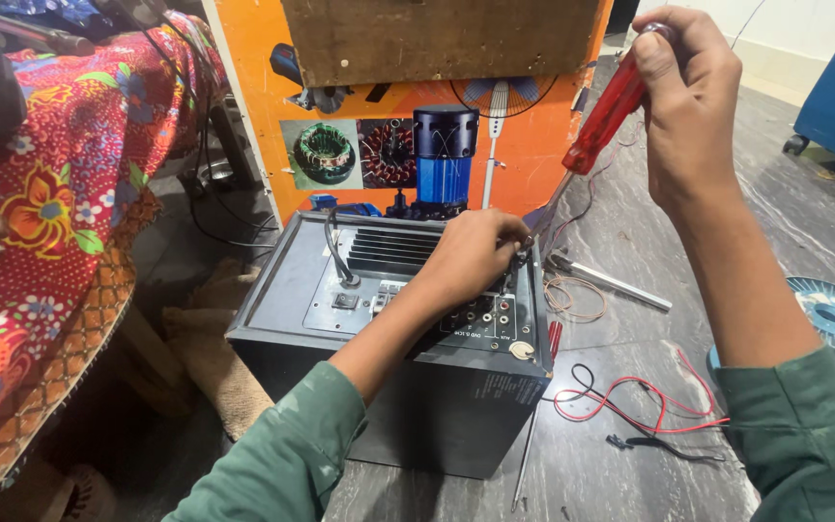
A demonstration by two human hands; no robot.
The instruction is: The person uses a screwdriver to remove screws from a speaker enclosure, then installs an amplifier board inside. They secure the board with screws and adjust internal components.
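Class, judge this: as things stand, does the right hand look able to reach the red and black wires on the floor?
Probably yes: the wires lie uncovered below the right hand, though it holds a red-handled screwdriver.

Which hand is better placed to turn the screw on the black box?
Right, probably. The right hand holds the red screwdriver, tip down by the box corner. The left hand is only steadying there.

Two bare hands [475,253], green long sleeves pushed up the forearms
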